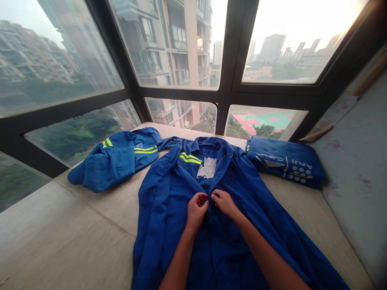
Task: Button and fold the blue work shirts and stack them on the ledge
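A blue work jacket [181, 193] lies spread on the window ledge, its collar at the far end and its lower part nearest me. At the front opening below the collar, my left hand [197, 205] pinches the jacket's edge between thumb and fingers. Close beside it, my right hand [223, 201] grips the other side of the same opening with bent fingers. Any button or fastener between the fingertips is too small to make out. Inside the open neck, a whitish patch [209, 167] shows, with a yellow-green reflective stripe [190, 158] to its left.
Another blue garment [113, 159] with reflective stripes lies crumpled at the left by the window. A folded blue garment [284, 161] with white print rests at the right, against the wall [359, 193]. Dark window frames [181, 93] bound the pale ledge [75, 237] behind.
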The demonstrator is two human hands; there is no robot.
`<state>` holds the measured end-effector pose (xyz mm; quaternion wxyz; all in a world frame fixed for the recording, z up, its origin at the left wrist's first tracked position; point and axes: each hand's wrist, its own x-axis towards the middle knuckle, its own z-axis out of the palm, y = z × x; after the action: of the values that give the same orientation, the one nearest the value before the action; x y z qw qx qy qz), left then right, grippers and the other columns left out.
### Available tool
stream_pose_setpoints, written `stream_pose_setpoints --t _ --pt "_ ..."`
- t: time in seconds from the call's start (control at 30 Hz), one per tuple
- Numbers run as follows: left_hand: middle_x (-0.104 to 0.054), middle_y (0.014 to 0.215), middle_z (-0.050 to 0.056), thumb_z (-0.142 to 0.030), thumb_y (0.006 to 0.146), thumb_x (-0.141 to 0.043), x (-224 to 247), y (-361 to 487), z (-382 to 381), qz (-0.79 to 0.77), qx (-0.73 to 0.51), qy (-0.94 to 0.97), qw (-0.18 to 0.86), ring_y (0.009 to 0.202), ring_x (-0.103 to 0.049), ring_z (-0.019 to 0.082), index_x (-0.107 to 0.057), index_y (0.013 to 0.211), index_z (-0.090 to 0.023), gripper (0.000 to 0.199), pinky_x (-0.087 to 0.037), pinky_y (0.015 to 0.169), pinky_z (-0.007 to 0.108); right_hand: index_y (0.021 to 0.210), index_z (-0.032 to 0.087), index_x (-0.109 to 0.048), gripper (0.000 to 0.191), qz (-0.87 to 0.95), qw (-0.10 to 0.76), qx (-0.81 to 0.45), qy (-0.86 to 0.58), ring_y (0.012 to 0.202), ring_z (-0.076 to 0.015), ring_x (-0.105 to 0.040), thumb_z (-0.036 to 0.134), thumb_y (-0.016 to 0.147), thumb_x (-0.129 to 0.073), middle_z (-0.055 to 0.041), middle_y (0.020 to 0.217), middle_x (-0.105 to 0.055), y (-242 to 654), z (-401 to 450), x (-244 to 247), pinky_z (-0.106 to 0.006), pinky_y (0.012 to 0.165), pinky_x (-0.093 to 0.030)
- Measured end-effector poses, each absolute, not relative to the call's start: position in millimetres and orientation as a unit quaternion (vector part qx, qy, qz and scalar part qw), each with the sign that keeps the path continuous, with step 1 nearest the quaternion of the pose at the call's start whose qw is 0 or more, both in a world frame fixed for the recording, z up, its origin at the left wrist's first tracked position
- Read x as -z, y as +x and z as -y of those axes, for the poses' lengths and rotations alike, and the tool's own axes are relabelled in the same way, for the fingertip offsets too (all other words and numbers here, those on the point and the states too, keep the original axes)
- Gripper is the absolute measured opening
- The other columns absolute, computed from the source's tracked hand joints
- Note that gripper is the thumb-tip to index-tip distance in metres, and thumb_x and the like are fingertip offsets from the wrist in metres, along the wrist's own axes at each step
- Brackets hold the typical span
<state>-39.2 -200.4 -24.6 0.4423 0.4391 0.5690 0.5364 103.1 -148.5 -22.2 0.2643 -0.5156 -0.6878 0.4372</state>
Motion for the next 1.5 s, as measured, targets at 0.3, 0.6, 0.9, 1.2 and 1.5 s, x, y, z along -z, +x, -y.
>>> stream_pose_setpoints --t 0.3,0.6,0.9,1.2,1.5 --pt "-0.074 0.085 0.005 -0.027 0.075 -0.068 23.2 -33.6 206.4 -0.592 -0.523 0.461 0.405 0.078 -0.07 0.02 -0.07 0.095 -0.018 0.022 -0.055 0.075 0.03 0.072 0.017 -0.064 0.027 0.656 0.282 -0.473 -0.516 0.05 -0.0128 -0.052 0.031 0.086 -0.045 0.0013 0.055 -0.058 101.7 148.0 31.4 -0.021 0.049 -0.037" --pt "-0.076 0.091 0.008 -0.029 0.076 -0.068 28.5 -35.4 204.8 -0.605 -0.512 0.471 0.387 0.084 -0.071 0.024 -0.074 0.091 -0.019 0.019 -0.056 0.08 0.033 0.089 0.023 -0.072 0.018 0.775 0.252 -0.327 -0.479 0.088 -0.0192 -0.063 0.026 0.088 -0.054 -0.0054 0.093 -0.07 116.2 155.0 2.1 -0.026 0.075 -0.043" --pt "-0.076 0.09 0.008 -0.026 0.077 -0.064 29.4 -37.1 203.9 -0.611 -0.502 0.478 0.383 0.084 -0.071 0.024 -0.072 0.089 -0.018 0.016 -0.055 0.08 0.034 0.091 0.024 -0.07 0.024 0.875 0.147 -0.155 -0.434 0.085 -0.0177 -0.063 0.019 0.095 -0.046 -0.0061 0.093 -0.068 113.4 159.9 -5.2 -0.023 0.068 -0.039" --pt "-0.076 0.088 0.006 -0.025 0.077 -0.063 22.4 -37.2 206.0 -0.628 -0.468 0.5 0.369 0.081 -0.07 0.022 -0.073 0.088 -0.021 0.015 -0.052 0.075 0.03 0.077 0.022 -0.066 0.015 0.794 0.212 -0.23 -0.521 0.072 -0.0153 -0.06 0.019 0.084 -0.053 -0.0024 0.081 -0.067 111.6 156.8 15.2 -0.023 0.061 -0.036" --pt "-0.071 0.091 0.01 -0.027 0.089 -0.052 -42.4 -58.2 156.9 -0.742 -0.221 0.625 0.1 0.081 -0.067 0.023 -0.069 0.091 -0.022 0.018 -0.043 0.071 0.028 0.082 0.021 -0.065 0.023 0.765 0.278 -0.233 -0.533 0.075 -0.0169 -0.061 0.026 0.092 -0.044 -0.0033 0.082 -0.066 111.7 162.9 31.0 -0.025 0.067 -0.039"
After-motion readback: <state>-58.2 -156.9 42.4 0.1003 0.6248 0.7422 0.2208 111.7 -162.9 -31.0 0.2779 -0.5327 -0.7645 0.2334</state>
